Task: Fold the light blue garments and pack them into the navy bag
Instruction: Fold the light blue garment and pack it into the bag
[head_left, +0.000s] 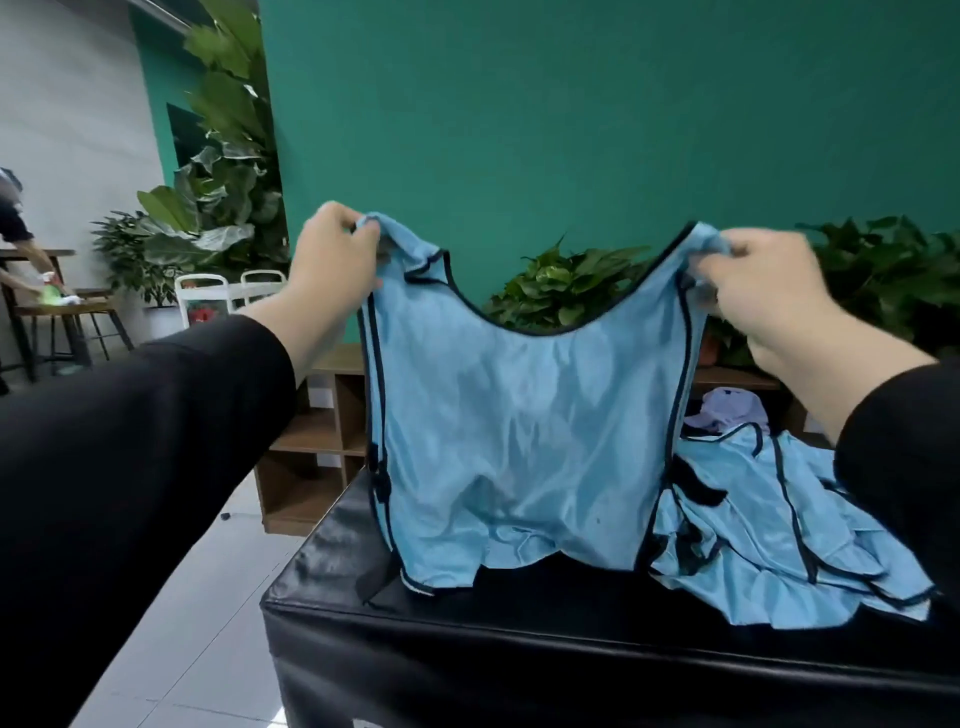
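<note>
Surroundings: black padded surface (519, 613); wooden shelf (317, 441) behind it; potted plants (566, 286) along a green wall (571, 104); a pale cap (727, 410) at the far right. Heap of light blue garments (769, 525) lies on the surface, right side. Vest (524, 436): hangs upright, long axis vertical, neckline up, hem touching the surface. Left hand (332, 260) pinches one shoulder strap, right hand (763, 291) the other; both grips closed, arms outstretched.
</note>
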